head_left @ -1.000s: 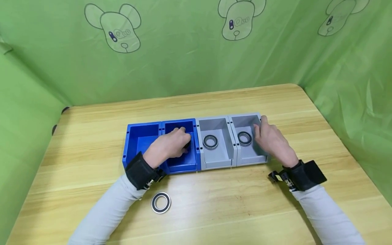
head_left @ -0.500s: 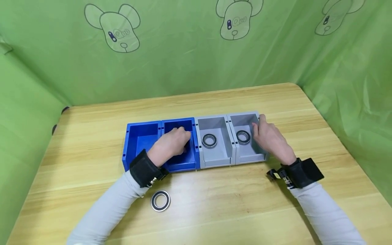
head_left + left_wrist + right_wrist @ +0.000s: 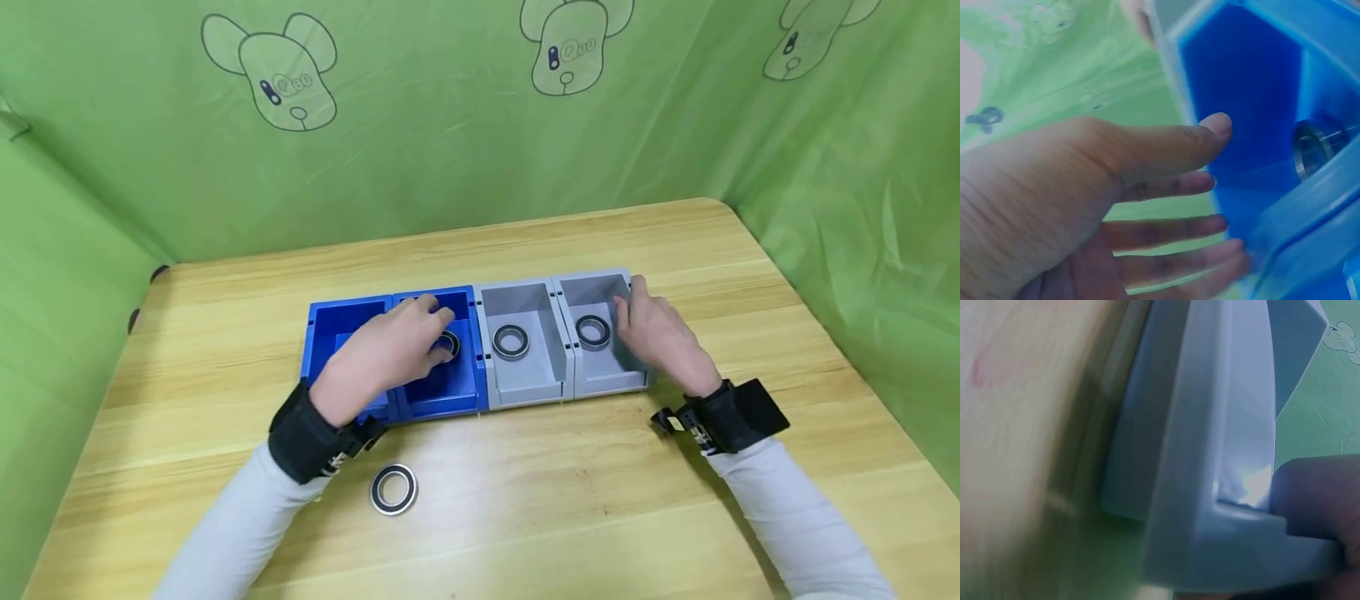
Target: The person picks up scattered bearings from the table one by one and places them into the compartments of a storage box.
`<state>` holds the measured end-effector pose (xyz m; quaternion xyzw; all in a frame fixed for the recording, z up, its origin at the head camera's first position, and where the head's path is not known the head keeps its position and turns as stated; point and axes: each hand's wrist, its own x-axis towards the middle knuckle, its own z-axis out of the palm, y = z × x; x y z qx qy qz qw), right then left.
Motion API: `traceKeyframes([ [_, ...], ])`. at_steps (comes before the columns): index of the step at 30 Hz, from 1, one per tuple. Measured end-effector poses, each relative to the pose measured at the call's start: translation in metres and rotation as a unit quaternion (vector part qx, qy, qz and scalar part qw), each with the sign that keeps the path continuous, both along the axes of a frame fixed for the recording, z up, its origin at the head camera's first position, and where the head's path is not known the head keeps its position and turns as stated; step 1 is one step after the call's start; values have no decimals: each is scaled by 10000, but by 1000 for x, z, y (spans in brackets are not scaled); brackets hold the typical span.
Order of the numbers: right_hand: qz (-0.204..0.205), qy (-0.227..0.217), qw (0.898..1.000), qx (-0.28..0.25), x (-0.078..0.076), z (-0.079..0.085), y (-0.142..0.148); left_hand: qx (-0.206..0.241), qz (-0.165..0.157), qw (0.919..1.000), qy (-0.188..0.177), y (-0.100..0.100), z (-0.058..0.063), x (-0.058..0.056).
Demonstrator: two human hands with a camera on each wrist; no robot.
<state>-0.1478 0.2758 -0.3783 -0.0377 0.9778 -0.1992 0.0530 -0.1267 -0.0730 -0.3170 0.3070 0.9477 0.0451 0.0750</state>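
Observation:
My left hand (image 3: 386, 354) is over the right-hand blue bin (image 3: 453, 406), fingers spread. Just beyond its fingertips a ball bearing (image 3: 453, 342) lies inside that bin. In the left wrist view the thumb and fingers are apart, with the bearing (image 3: 1300, 150) lying away from them. My right hand (image 3: 663, 342) grips the right side wall of the far-right grey bin (image 3: 596, 386); its thumb is inside the wall, and the other fingers are mostly hidden. A bearing (image 3: 605, 332) rests in this bin, and another bearing (image 3: 523, 342) in the neighbouring grey bin (image 3: 517, 292).
One larger-looking bearing (image 3: 378, 489) lies on the wooden table (image 3: 525, 500), in front of the blue bins. The left-hand blue bin (image 3: 330, 315) is partly covered by my left hand. Green cloth (image 3: 435, 167) hangs behind the table and along both sides.
My left hand has drawn back leftward and spread its fingers, baring the bearing in the blue bin. My right hand keeps its grip on the grey bin.

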Motion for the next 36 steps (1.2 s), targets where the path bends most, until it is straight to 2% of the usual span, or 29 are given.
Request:
traceKeyframes([
  [3, -39, -86, 10000, 7, 0, 1, -1, 122, -46, 9991, 416, -9, 10, 13],
  [7, -35, -85, 10000, 35, 0, 1, -1, 255, -149, 9959, 854, -20, 18, 32],
  [11, 4, -34, 10000, 49, 0, 0, -1, 232, -221, 9949, 956, -28, 19, 53],
  [14, 5, -50, 10000, 56, -1, 0, -1, 79, -270, 9962, 826, -31, 18, 70],
  [19, -17, 6, 10000, 75, 0, 0, -1, -22, -189, 9996, 212, -34, 9, 92],
  [25, 18, -44, 10000, 35, 1, 0, -2, 67, 82, 9958, -906, -38, -16, 111],
  [28, 8, -17, 10000, 31, 1, 0, -2, 82, 172, 9922, -1234, -39, -29, 116],
  [31, 28, 42, 10000, 34, 1, 0, -1, 55, 113, 9931, -1163, -39, -38, 121],
  [36, 17, 72, 10000, 36, 1, 0, -1, 149, -71, 9980, -603, -38, -45, 126],
])
